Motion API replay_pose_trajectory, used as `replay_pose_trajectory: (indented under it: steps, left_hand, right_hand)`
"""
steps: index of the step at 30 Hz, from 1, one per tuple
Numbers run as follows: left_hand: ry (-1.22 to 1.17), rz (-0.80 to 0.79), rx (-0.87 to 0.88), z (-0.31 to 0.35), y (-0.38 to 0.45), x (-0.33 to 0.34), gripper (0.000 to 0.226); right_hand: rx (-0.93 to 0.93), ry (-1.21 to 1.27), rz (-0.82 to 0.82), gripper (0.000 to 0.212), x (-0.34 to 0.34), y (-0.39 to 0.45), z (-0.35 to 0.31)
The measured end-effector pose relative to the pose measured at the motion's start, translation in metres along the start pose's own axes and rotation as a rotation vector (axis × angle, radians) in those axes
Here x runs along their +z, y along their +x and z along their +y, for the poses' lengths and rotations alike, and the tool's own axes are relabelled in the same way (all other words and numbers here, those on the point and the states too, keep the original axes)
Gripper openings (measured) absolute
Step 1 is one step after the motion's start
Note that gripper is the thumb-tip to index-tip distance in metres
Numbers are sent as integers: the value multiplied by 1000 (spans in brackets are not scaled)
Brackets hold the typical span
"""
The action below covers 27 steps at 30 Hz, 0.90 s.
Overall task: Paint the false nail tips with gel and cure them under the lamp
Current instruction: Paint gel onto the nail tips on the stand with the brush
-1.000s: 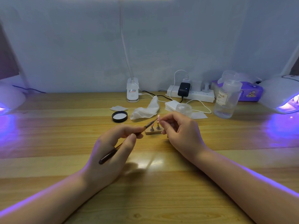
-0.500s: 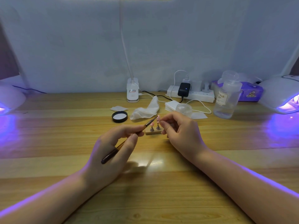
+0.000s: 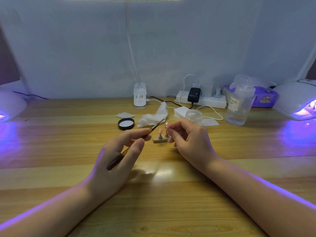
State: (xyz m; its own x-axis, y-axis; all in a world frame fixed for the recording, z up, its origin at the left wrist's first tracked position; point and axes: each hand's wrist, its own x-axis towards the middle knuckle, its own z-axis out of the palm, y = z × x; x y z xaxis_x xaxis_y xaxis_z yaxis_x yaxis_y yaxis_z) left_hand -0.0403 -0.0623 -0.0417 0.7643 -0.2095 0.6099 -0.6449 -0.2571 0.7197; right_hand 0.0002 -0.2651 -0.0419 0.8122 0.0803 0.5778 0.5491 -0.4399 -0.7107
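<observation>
You are in the painting stage, by the look of it. Your left hand (image 3: 118, 156) pinches a slim dark-handled gel brush (image 3: 136, 144) between thumb and fingertips, its bristle end angled up and away from you, just short of the nail tips and apart from them. Your right hand (image 3: 189, 142) has its fingers curled, with thumb and forefinger pinching a small pale pink false nail tip on its stand (image 3: 166, 126) — how much of the post is in your grip is too small to tell.

Just beyond your left fingertips, between your two hands, a small wooden block (image 3: 159, 139) sits on the light wooden table (image 3: 153, 202). A second pink false nail tip (image 3: 160, 131) stands on it on a little metal post, and a second post stands next to it, close under the tip you are holding.

Both tips already show pink and some gloss, so I judge that at least one coat is on, though whether the coats are complete cannot be read at this size. Curing is left to do: the white dome-shaped curing lamp (image 3: 297, 100) far out past your right hand glows violet with nothing of yours visibly under it, and another white lamp (image 3: 10, 106) glows well off beyond your left.

Beyond your right knuckles stands a small clear plastic jar (image 3: 194, 116) with its black round lid (image 3: 126, 123) lying off — that is ahead of your left fingertips, beside a crumpled white wipe (image 3: 153, 117).
</observation>
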Motion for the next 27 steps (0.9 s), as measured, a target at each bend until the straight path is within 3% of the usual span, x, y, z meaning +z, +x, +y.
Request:
replay_pose_trajectory:
  steps: [5, 13, 20, 27]
  left_hand:
    - [-57, -48, -15, -1, -1, -1, 26]
    - [-128, 46, -49, -6, 0, -1, 29]
    - [-156, -27, -64, -4, 0, -1, 25]
    - [-176, 14, -28, -2, 0, 0, 23]
  right_hand:
    - [-3, 15, -12, 8, -1, 0, -1]
    - [17, 47, -15, 9, 0, 0, 0]
    - [19, 72, -34, 10, -1, 0, 0]
    - [8, 63, -39, 12, -1, 0, 2]
